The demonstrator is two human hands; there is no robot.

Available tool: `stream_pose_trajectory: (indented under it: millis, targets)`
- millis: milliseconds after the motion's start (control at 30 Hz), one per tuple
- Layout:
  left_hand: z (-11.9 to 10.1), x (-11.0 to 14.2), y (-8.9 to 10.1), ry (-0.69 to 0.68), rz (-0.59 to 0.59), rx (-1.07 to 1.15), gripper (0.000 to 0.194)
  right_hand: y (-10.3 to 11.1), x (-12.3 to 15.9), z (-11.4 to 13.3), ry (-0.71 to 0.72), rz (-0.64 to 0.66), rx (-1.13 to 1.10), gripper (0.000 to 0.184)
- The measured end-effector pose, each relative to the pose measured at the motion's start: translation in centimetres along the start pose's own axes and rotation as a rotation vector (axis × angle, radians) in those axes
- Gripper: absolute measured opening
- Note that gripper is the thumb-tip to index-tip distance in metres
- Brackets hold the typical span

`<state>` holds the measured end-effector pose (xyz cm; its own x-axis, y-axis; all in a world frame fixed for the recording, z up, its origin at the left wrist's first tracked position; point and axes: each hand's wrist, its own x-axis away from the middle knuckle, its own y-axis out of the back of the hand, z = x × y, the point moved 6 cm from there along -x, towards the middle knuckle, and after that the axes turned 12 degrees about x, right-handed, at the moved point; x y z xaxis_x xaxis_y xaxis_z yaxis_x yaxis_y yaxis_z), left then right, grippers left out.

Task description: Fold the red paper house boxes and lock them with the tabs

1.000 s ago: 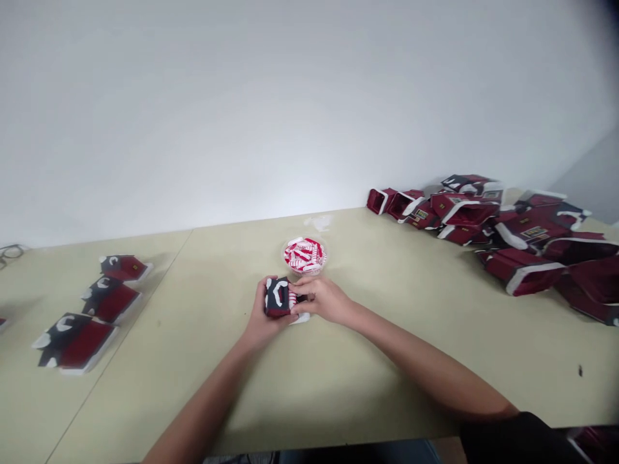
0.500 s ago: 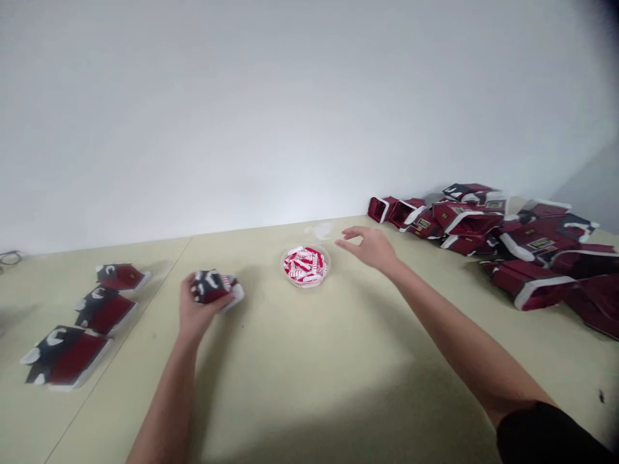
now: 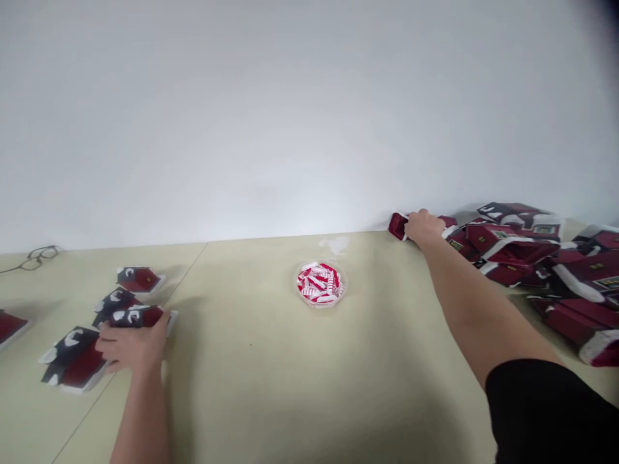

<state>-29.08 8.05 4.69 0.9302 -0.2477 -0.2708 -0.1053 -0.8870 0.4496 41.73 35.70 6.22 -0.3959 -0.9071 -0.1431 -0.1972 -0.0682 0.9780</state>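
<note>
My left hand (image 3: pixel 133 345) is closed around a small dark red toy house (image 3: pixel 151 314) with a dark, white-trimmed roof. It is low over the table on the left, close against similar houses. One house (image 3: pixel 140 279) is behind it, and another house (image 3: pixel 72 361) lies to its left. At the wall on the right, my right hand (image 3: pixel 425 227) is closed over a red toy house (image 3: pixel 398 226) at the near end of a heap. The fingertips there are partly hidden. Between the hands, a clear round bowl (image 3: pixel 320 305) holds small red-and-white pieces.
A heap of red houses (image 3: pixel 522 251) spreads along the right side. Eyeglasses (image 3: pixel 41 256) lie at the back left. A red house (image 3: pixel 10 327) shows at the left edge. The white wall (image 3: pixel 290 129) rises behind the table (image 3: pixel 271 386), which has a seam on the left.
My left hand has carried its house leftward to the row of houses. My right hand has moved right, from beside the bowl, and closed on a house in the heap. The view has shifted slightly.
</note>
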Motion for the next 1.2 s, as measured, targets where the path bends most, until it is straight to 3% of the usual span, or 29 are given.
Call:
stream_pose_trajectory:
  millis: [133, 233, 367, 567, 867, 1000, 1200]
  targets:
    - [-1.5, 1.4, 0.8, -0.262, -0.049, 0.094, 0.124, -0.4, 0.1, 1.3, 0.003, 0.003, -0.026, 0.041]
    - [-3.2, 2.9, 1.8, -0.498, -0.117, 0.126, 0.111, -0.1, 0.9, 1.8, -0.007, -0.027, -0.032, 0.044]
    - [-4.9, 4.4, 2.1, -0.67, -0.143, 0.177, 0.088, 0.1, 3.6, 2.3, 0.037, -0.068, -0.028, 0.042]
    - [-6.5, 6.5, 1.0, -0.793, -0.023, 0.171, 0.08, -0.2, 13.4, 1.8, 0.336, -0.332, 0.026, 0.044]
    - [-7.9, 11.0, -0.9, -0.868, 0.145, 0.335, 0.08, -2.1, 28.6, -4.5, 0.639, -0.532, -0.16, 0.037]
    - [-8.1, 14.8, -2.2, -0.937, 0.257, 0.396, 0.071, -1.9, 31.9, -6.2, 0.663, -0.569, -0.234, 0.032]
    - [-8.2, 19.8, -2.6, -1.044, 0.441, 0.491, 0.054, -0.6, 33.1, -7.5, 0.594, -0.616, -0.401, 0.036]
